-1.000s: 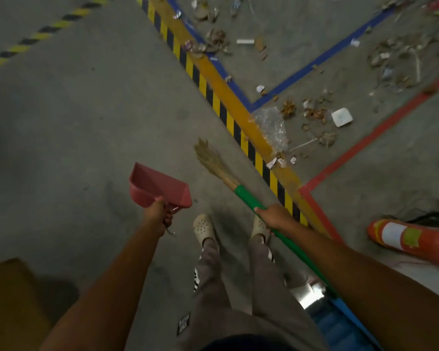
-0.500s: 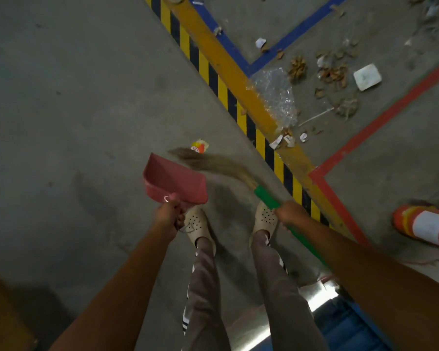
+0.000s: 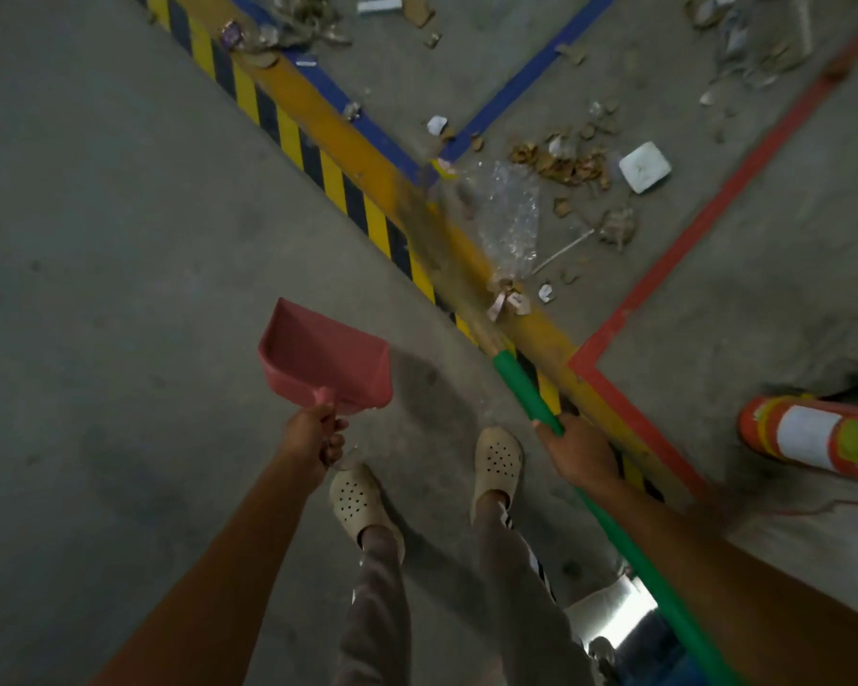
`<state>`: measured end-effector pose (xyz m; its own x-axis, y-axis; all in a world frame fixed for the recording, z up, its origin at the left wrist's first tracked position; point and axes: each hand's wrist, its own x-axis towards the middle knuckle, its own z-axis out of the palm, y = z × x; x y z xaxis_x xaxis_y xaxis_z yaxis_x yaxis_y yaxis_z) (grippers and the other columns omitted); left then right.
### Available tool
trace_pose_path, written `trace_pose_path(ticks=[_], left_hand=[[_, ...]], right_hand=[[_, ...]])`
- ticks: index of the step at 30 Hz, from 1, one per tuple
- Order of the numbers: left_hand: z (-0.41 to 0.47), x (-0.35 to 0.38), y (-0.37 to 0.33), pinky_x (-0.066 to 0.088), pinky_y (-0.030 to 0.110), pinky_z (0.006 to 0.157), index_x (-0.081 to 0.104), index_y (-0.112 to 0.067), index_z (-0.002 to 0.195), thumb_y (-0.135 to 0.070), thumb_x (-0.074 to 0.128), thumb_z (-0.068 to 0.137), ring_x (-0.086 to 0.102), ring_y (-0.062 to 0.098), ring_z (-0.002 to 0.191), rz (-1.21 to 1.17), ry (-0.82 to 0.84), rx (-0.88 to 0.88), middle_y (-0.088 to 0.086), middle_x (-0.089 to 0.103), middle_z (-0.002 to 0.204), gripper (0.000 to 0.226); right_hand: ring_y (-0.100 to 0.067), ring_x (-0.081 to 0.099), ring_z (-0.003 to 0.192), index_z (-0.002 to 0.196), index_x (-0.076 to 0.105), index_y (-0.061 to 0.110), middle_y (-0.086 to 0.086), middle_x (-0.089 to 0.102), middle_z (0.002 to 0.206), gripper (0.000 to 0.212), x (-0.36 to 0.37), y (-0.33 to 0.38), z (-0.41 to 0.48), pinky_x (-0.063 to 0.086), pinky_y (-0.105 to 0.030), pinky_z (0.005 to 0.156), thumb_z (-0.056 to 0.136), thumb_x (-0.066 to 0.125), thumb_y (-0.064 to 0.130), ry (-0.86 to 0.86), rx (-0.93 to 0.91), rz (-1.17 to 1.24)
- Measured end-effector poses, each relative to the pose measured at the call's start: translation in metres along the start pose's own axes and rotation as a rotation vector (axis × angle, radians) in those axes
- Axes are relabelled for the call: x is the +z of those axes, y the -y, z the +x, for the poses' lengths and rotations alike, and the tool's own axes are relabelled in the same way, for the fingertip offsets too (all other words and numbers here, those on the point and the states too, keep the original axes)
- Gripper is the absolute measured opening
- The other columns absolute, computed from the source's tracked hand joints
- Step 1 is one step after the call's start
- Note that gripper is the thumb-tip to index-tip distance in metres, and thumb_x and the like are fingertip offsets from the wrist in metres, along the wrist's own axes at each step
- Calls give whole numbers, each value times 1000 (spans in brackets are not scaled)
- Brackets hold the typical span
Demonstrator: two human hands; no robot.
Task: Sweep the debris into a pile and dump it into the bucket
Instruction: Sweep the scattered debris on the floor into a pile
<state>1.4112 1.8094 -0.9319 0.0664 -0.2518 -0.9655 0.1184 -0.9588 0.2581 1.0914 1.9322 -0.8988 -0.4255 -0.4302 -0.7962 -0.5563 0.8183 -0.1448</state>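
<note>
The debris [image 3: 560, 163] lies scattered on the concrete floor [image 3: 95, 240] beyond the yellow-and-black striped tape [image 3: 328, 175]: brown scraps, a white square piece [image 3: 645, 166] and a clear plastic bag [image 3: 508, 215], between a blue line [image 3: 516, 76] and a red line [image 3: 714, 205]. More litter sits along the tape at the top.

The broom [image 3: 526, 388] slants from lower right up across the tape. Its bristle end is blurred beside the bag, so contact with the floor cannot be confirmed. The right hand [image 3: 578, 453], arm extended forward, is wrapped round the green handle low on the shaft.

The left hand [image 3: 313, 435], arm likewise outstretched, is clenched round the grip of the red dustpan [image 3: 323, 356], which is held off the floor with its mouth facing away from the person, well apart from the debris.

Two pale perforated shoes [image 3: 355, 502] stand between the arms. An orange-and-white cone [image 3: 813, 438] lies at the right edge.
</note>
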Motion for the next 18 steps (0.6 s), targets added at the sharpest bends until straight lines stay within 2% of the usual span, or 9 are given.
trace_pose_path(ticks=[2,5,7,9,11,13,14,16,18], left_hand=[[1,7,1,24,13,32,48,-9,90,-17,43,102,35,5,32,24,-4,-5,8,47,72,15],[3,19,5,26,13,32,50,-8,91,-19,47,102,36,5,33,58,-14,-9,9,46,72,16],[7,28,8,26,13,32,50,-9,92,-18,46,102,35,5,33,69,-6,-20,9,46,72,14],[14,39,9,26,13,31,50,-9,94,-20,47,103,35,5,33,70,19,-34,8,46,71,14],[22,52,8,25,13,31,49,-10,95,-22,49,102,34,5,33,71,48,-40,6,45,70,15],[30,71,3,24,13,30,49,-11,95,-24,49,103,32,4,33,77,90,-33,6,45,71,15],[31,77,-1,24,13,30,49,-11,94,-24,48,103,31,3,33,76,104,-26,5,45,71,16],[32,96,-9,24,12,30,50,-12,94,-26,48,103,31,3,32,85,133,-2,5,46,71,17],[30,112,-19,23,12,30,50,-12,95,-25,46,104,31,3,31,91,153,14,5,46,72,16]], right_hand=[[-33,61,82,90,55,15,-5,58,79,35,0,-16,-1,36,-32,56,99,52,48,90,-2,-63],[-28,63,80,98,62,15,-8,63,86,34,-5,-38,9,42,-29,61,97,54,47,199,72,-137],[-24,65,69,84,61,14,-6,64,74,38,-14,-56,26,45,-26,56,97,55,49,235,169,-168],[-22,64,54,81,63,11,-6,63,60,41,-26,-68,47,43,-24,48,97,57,48,193,248,-120],[-20,56,48,80,62,13,-7,57,57,33,-43,-72,67,41,-23,49,99,57,39,115,263,23],[-16,50,54,73,52,25,-4,50,64,29,-63,-68,88,43,-23,59,102,55,31,30,248,126],[-21,53,60,75,54,23,-9,53,70,29,-70,-62,97,44,-24,62,102,53,33,-15,254,148],[-31,64,75,91,67,5,-21,66,88,42,-84,-57,112,47,-30,64,102,52,42,-106,291,189],[-32,66,74,95,68,2,-19,70,90,47,-94,-53,116,48,-31,59,98,53,46,-191,283,317]])
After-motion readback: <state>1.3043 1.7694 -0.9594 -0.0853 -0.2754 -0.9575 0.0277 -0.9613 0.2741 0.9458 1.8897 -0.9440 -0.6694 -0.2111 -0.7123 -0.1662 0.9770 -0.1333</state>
